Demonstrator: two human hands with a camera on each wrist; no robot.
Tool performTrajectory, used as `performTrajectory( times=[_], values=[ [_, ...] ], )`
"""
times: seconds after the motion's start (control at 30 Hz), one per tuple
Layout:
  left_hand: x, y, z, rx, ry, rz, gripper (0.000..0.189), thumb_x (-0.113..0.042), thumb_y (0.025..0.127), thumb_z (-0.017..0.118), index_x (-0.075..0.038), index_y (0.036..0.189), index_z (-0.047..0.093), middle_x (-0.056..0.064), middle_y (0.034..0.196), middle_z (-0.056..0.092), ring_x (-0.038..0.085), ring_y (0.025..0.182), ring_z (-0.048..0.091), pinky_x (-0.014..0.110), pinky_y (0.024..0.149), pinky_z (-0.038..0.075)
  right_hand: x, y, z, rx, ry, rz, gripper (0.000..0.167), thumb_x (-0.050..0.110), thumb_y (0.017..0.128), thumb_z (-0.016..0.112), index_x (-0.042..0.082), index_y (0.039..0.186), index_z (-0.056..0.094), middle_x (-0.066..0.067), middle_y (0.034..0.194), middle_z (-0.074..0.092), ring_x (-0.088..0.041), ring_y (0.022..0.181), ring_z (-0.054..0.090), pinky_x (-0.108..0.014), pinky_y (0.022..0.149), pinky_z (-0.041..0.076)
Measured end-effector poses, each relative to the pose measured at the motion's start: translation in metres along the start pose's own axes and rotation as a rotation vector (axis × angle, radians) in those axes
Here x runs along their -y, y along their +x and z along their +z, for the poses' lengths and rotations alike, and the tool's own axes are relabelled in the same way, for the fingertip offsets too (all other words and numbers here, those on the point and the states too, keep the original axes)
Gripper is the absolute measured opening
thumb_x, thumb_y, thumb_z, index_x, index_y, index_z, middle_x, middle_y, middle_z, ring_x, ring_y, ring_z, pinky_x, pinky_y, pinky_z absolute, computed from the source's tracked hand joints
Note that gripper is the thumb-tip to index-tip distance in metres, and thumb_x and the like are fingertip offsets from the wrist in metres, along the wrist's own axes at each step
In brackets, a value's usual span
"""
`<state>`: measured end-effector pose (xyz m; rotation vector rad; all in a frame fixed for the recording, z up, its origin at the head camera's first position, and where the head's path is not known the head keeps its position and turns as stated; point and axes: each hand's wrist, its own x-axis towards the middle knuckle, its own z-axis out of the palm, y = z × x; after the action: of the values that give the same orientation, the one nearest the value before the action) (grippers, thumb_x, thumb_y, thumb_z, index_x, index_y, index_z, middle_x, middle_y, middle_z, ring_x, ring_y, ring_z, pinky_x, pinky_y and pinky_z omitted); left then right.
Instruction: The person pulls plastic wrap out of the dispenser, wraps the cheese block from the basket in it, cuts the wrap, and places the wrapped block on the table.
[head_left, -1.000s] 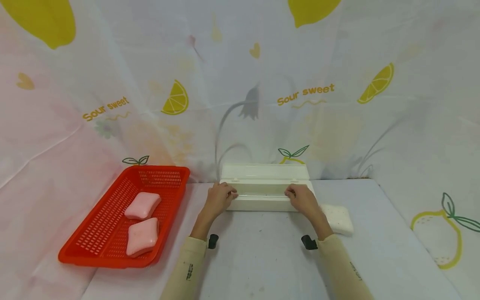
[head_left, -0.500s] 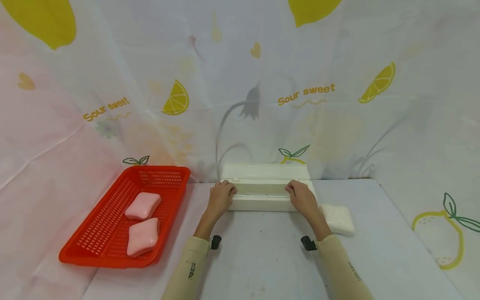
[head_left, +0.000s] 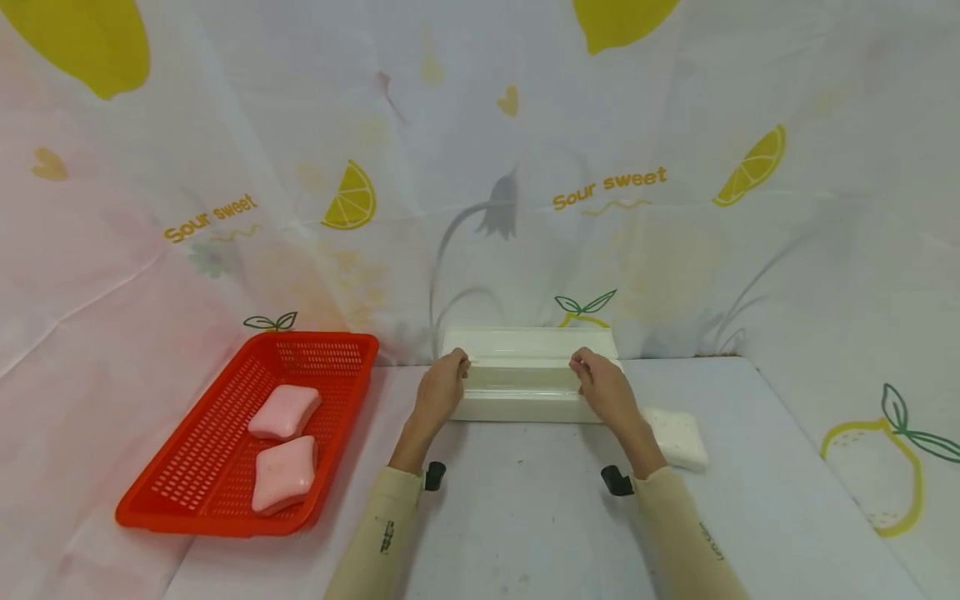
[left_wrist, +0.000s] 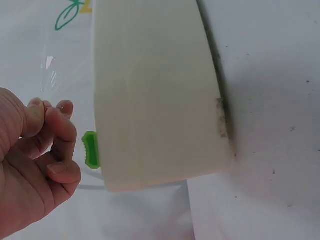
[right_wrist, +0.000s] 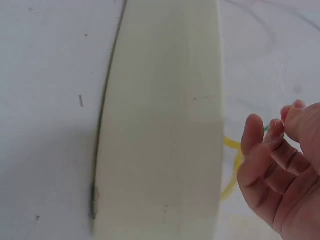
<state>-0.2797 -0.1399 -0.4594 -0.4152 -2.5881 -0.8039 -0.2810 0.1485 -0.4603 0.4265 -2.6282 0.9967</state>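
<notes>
A long white cling film dispenser (head_left: 525, 410) sits at the back of the table with its lid (head_left: 525, 340) raised. My left hand (head_left: 441, 387) is over its left end, thumb and forefinger pinching clear cling film (left_wrist: 49, 75) that glints in the left wrist view. Over the right end, my right hand (head_left: 606, 392) pinches the film too, thumb against fingertips; only a faint sheen of it shows in the right wrist view. Both hands are raised above the dispenser's front wall. A green slide cutter (left_wrist: 91, 150) pokes out from the dispenser's edge beside the left fingers.
On the left stands a red perforated basket (head_left: 187, 523) holding two pink soap bars (head_left: 285, 411). A white soap-like block (head_left: 678, 439) lies by the right forearm. Behind the table hangs a lemon-print cloth (head_left: 480, 167). Small dark specks dot the white tabletop (head_left: 525, 517).
Both hands have risen from the dispenser's front edge toward its lid, the left more clearly. The basket, soap bars and white block have stayed put.
</notes>
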Motion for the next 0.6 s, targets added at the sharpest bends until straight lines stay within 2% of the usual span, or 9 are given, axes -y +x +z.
performTrajectory(
  times=[0.13,0.3,0.47,0.6],
  values=[
    [-0.001,0.008,-0.007,0.011,-0.110,0.027,0.012,-0.005,0.100,0.053,0.003,0.097,0.060,0.013,0.081,0.063,0.023,0.070,0.063,0.034,0.060,0.051,0.003,0.002,-0.007,-0.035,0.045,-0.022,0.006,0.014,0.100,0.058,0.009,0.099,0.060,-0.011,0.078,0.062,-0.015,0.061,0.057,-0.036,0.060,0.046],
    [-0.003,0.012,-0.016,-0.013,-0.234,0.019,0.011,-0.004,0.100,0.054,0.003,0.095,0.060,0.016,0.081,0.062,0.021,0.068,0.061,0.033,0.060,0.051,0.007,0.005,-0.014,-0.057,0.092,-0.044,0.005,0.013,0.101,0.057,0.009,0.099,0.060,-0.009,0.081,0.060,-0.017,0.064,0.058,-0.034,0.056,0.046],
    [-0.004,0.011,-0.021,-0.070,-0.269,0.062,0.008,-0.004,0.099,0.057,0.001,0.095,0.061,0.015,0.082,0.062,0.020,0.071,0.062,0.032,0.062,0.052,0.012,0.006,-0.020,-0.089,0.093,-0.074,0.007,0.011,0.101,0.057,0.006,0.100,0.062,-0.013,0.087,0.062,-0.019,0.069,0.062,-0.036,0.061,0.048],
    [-0.009,0.012,-0.026,-0.109,-0.266,0.104,0.007,-0.003,0.098,0.057,0.002,0.096,0.060,0.011,0.083,0.060,0.021,0.072,0.063,0.034,0.062,0.053,0.017,0.006,-0.026,-0.121,0.110,-0.106,0.007,0.011,0.101,0.057,0.006,0.101,0.062,-0.010,0.088,0.063,-0.020,0.069,0.062,-0.036,0.060,0.048]
  ],
)
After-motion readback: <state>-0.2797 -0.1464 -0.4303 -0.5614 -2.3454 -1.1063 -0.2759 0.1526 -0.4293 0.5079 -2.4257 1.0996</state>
